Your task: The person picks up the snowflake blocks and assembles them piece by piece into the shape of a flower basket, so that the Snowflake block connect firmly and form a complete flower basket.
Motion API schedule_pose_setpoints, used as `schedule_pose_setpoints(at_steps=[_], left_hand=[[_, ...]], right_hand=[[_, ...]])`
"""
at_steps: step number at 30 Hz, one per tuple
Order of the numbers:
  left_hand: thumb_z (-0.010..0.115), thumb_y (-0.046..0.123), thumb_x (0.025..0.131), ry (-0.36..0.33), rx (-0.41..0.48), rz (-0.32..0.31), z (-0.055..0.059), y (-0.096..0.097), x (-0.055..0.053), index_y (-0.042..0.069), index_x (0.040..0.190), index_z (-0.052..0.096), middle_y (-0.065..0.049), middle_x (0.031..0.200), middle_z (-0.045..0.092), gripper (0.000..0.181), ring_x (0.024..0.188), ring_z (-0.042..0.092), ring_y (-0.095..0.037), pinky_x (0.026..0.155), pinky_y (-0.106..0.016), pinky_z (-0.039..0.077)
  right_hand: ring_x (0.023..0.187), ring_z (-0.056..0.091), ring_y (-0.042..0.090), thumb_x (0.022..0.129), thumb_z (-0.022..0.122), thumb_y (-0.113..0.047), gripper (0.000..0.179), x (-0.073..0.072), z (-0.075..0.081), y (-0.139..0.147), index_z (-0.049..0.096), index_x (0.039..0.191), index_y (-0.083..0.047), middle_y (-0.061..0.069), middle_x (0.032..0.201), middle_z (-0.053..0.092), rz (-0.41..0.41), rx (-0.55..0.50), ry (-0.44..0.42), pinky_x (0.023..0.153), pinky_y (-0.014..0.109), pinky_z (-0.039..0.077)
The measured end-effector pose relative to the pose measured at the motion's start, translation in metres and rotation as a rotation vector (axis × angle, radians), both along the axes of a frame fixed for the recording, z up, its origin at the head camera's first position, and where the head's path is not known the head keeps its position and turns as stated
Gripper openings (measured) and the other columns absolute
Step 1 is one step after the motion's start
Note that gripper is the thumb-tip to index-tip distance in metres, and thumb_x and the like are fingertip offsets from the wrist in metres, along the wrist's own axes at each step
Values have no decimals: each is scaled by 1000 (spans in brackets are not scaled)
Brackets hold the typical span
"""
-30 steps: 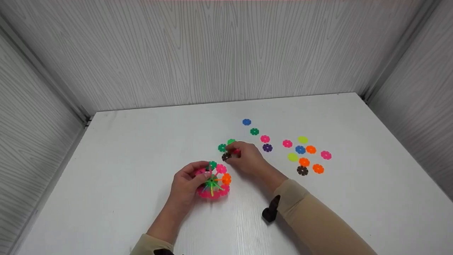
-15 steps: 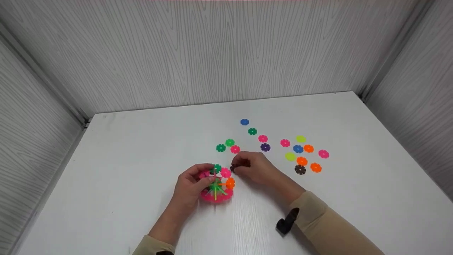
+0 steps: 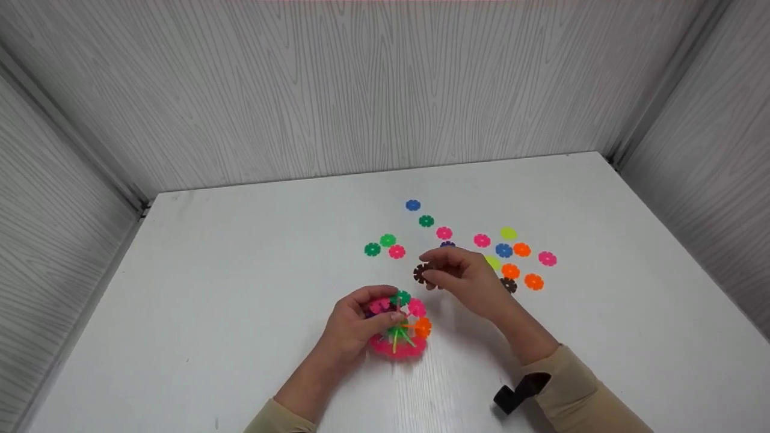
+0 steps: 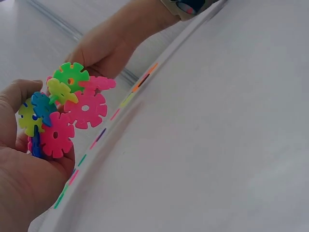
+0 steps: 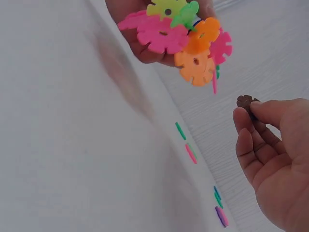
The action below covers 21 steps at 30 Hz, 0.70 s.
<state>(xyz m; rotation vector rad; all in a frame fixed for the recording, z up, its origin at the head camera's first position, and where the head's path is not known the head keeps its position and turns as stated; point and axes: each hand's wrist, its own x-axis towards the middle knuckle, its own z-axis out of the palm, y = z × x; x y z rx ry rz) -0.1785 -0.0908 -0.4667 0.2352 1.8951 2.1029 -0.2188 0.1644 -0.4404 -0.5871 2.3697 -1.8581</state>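
Observation:
My left hand (image 3: 355, 325) grips a cluster of interlocked notched plastic discs (image 3: 400, 346), mostly pink with green, orange, yellow and blue ones. In the left wrist view the cluster (image 4: 86, 108) sits between thumb and fingers, partly covered by the palm. Up and to the right of it, my right hand (image 3: 469, 279) pinches a dark brown notched disc (image 3: 419, 274) between thumb and fingers. The right wrist view shows this brown disc (image 5: 246, 102) raised at the fingertips, apart from the cluster (image 5: 166, 36).
Loose discs lie flat on the white table (image 3: 240, 270): a green one (image 3: 372, 249) and a pink one (image 3: 396, 251) beyond the cluster, a blue one (image 3: 412, 205) farther back. Several more, such as an orange disc (image 3: 533, 281), lie right of my right hand. Panelled walls (image 3: 361, 90) enclose the table.
My right hand has lifted the brown disc off the table and moved it right, closer to me. My left hand has shifted right with the cluster.

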Motion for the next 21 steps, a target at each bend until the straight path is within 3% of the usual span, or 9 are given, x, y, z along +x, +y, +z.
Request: schedule_pose_setpoints(at_steps=[9,17,21], left_hand=[[91,27,85,35,-69,33,0,-4,1,7,136,66,-8,135,65,60,131,57,-29,100,-34,58],[91,27,86,65,-121,33,2,-2,3,14,131,70,-5,132,68,51,130,58,-28,99,-34,58],[90,25,88,76,-125,18,3,-1,4,15,129,71,-5,129,69,46,129,59,-27,99,-35,58]], right_hand=[[99,77,26,102,73,-11,16,15,14,-16,79,117,-10,5,108,78,95,-27,57,91,37,62],[94,74,19,99,77,-14,15,24,12,-28,80,113,-10,-3,103,78,17,51,158,83,32,63],[92,73,18,98,78,-16,13,26,11,-31,82,111,-13,-6,101,79,18,82,177,80,30,63]])
